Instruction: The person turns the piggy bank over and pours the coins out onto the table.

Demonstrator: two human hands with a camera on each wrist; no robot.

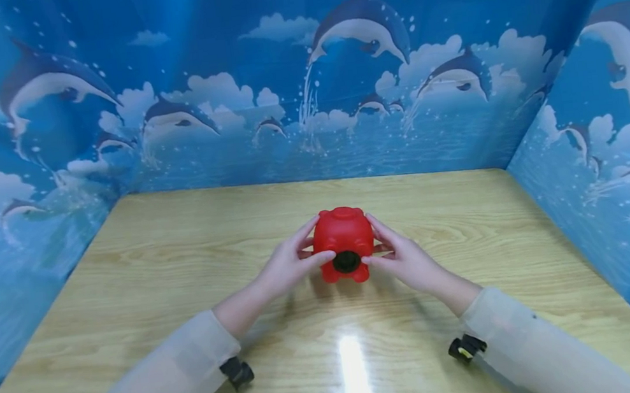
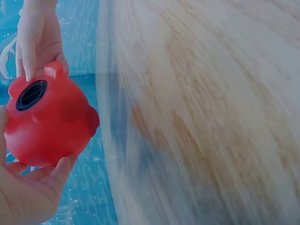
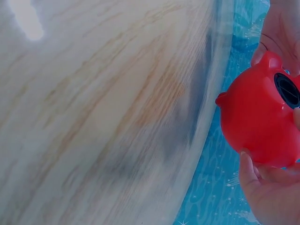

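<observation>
A round red piggy bank (image 1: 343,230) with stubby feet is held between both hands over the middle of the table. Its underside, with a round black plug (image 1: 347,261), faces me. My left hand (image 1: 287,264) grips the left side, thumb near the plug and the other fingers behind. On the opposite side my right hand (image 1: 406,262) holds it the same way. In the left wrist view the bank (image 2: 58,122) shows tilted, its plug (image 2: 31,95) at the upper left. The right wrist view shows the bank's smooth side (image 3: 255,117) and a small pointed bump.
The wood-grain table (image 1: 192,235) spreads around the hands, with a bright light reflection near its front. A blue dolphin-print curtain (image 1: 265,157) borders it at the back and both sides. Small black devices (image 1: 237,372) hang at the sleeve cuffs.
</observation>
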